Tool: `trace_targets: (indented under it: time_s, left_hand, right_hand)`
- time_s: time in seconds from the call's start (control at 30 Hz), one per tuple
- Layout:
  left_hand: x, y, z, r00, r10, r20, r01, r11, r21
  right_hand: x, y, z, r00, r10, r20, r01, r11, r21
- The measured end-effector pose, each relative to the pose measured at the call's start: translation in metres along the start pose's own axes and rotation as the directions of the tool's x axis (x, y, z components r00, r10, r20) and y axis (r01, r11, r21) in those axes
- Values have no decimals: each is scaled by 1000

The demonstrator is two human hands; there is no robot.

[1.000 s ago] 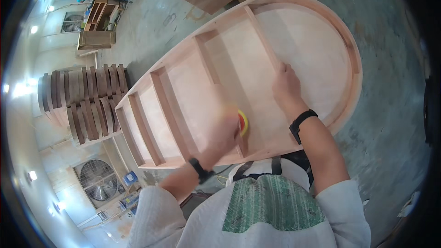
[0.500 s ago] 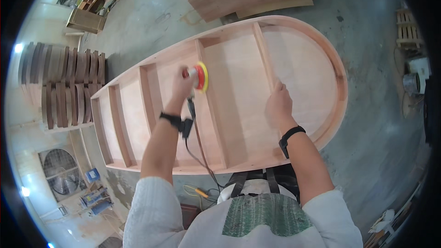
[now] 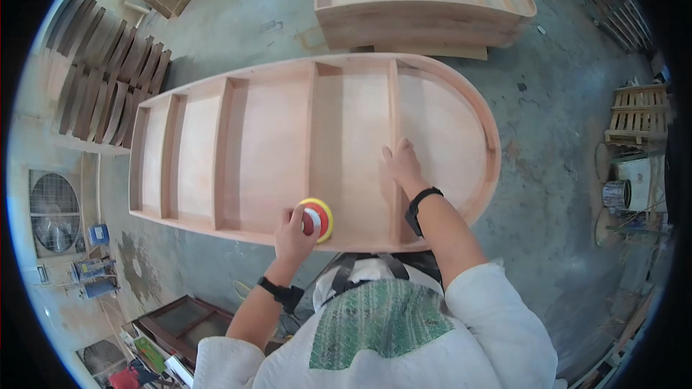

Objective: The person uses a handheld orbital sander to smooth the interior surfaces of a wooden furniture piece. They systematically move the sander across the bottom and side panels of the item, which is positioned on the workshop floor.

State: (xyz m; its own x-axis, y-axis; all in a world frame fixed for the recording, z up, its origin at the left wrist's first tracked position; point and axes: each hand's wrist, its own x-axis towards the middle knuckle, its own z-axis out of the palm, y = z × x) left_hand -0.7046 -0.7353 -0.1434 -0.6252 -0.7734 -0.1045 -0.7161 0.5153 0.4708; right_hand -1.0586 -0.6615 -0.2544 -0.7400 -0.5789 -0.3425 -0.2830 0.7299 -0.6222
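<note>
My left hand (image 3: 292, 236) is closed round a round orbital sander (image 3: 316, 220) with a red and white body and a yellow rim. The sander touches the near end of a cross divider (image 3: 310, 126) inside a long wooden frame (image 3: 493, 166), rounded at its right end. My right hand (image 3: 405, 164) straddles the top edge of another divider (image 3: 394, 101) farther right, thumb and fingers on either side of it. Part of its grip is hidden by the hand itself. Pale panels floor the frame's compartments.
Beyond lies a second divided wooden frame (image 3: 425, 21). Curved brown boards (image 3: 108, 79) stand stacked at the left, with a wall fan (image 3: 54, 212) below them in view. A slatted pallet (image 3: 636, 114) and a metal can (image 3: 616, 194) are at the right. Dark framed panels (image 3: 189, 325) lie at lower left.
My left hand has brought the sander toward me along the divider, to its near end. My right hand stays at the right divider, its fingers spread a little more. The whole view has shifted.
</note>
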Motion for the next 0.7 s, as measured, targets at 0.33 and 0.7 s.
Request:
trace_targets:
  time_s: [0.33, 0.7]
  left_hand:
    - [-24, 191, 97, 971, 240, 14, -239, 958, 160]
    - [-43, 226, 161, 977, -212, -20, 212, 967, 140]
  right_hand:
    - [-7, 163, -156, 934, -318, -165, 183, 819, -544]
    - [22, 225, -197, 889, 5, -457, -69, 990, -123]
